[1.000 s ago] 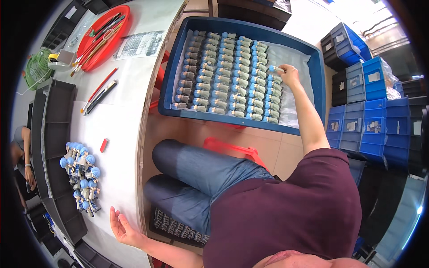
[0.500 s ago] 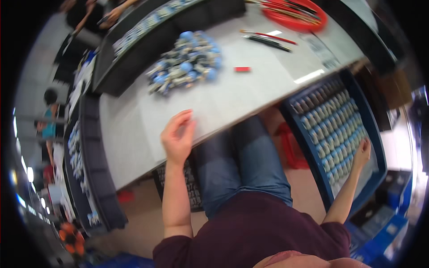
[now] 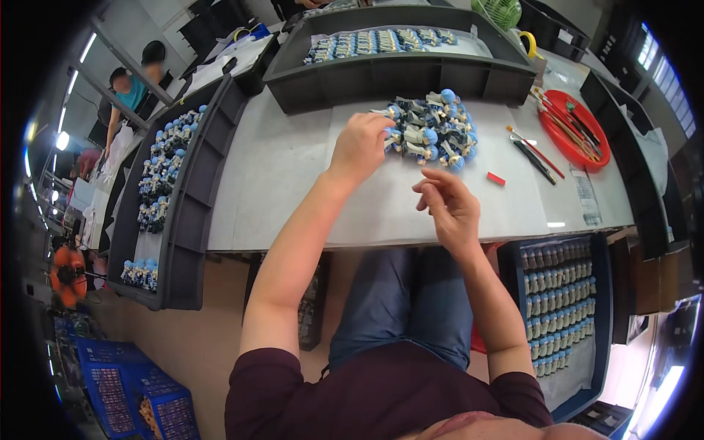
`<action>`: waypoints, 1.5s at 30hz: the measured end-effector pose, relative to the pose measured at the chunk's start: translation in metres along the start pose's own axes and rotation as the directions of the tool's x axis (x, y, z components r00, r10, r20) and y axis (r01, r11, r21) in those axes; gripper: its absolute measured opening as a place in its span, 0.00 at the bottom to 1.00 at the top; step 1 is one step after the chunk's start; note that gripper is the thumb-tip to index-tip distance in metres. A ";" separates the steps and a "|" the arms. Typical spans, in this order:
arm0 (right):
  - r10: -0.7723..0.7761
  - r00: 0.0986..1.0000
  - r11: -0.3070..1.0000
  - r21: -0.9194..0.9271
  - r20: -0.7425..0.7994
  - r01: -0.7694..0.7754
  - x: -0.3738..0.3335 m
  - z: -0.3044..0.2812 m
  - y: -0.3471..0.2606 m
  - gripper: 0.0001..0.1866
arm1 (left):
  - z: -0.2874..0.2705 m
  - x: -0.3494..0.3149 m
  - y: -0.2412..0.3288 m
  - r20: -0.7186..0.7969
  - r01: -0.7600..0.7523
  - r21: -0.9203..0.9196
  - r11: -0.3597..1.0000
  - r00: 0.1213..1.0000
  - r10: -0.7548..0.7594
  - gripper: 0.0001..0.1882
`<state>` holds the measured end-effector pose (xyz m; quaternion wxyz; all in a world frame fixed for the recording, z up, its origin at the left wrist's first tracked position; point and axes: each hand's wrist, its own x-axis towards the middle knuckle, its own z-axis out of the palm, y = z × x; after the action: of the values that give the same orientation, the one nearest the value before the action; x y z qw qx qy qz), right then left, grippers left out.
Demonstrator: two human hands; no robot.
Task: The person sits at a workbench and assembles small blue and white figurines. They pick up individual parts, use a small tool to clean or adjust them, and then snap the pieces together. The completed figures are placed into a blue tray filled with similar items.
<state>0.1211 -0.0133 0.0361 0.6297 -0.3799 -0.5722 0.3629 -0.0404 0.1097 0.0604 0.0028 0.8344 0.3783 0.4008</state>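
A pile of small blue-headed figurines (image 3: 429, 136) lies on the white-covered table in front of me. My left hand (image 3: 361, 145) is at the pile's left edge, its bent fingers closed on a figurine that they partly hide. Just in front of the pile, my right hand (image 3: 451, 209) hovers with loosely curled fingers, thumb apart, and nothing visible in it. A small red block (image 3: 496, 178) lies right of the pile.
A grey tray (image 3: 396, 77) of figurines stands behind the pile, another grey tray (image 3: 192, 205) at left. Brushes fill a red bowl (image 3: 603, 155); a black pen (image 3: 534, 161) lies nearby. A blue tray (image 3: 603, 315) of rowed figurines sits low at right.
My view has swung right and levelled. My left hand has reached forward to the pile. My right hand has left the blue tray and come over the table's front.
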 end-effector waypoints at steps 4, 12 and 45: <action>0.135 0.990 0.990 0.041 0.039 -0.137 0.011 0.021 0.025 0.13 | 0.012 0.010 -0.011 0.117 -0.022 0.181 0.983 0.993 0.001 0.10; 0.198 0.979 0.980 0.003 0.051 -0.198 0.006 0.019 0.042 0.16 | -0.009 -0.002 -0.001 -0.027 0.181 -0.137 0.974 0.982 -0.187 0.13; 0.178 0.921 0.959 -0.271 0.347 -0.084 0.005 0.026 0.022 0.21 | -0.017 -0.106 0.030 0.260 0.406 -0.910 0.089 0.722 -0.641 0.13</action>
<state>0.0955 0.0026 0.0196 0.4323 -0.4196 -0.6943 0.3937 -0.0749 0.0164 0.0109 0.5842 0.4314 0.3462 0.5939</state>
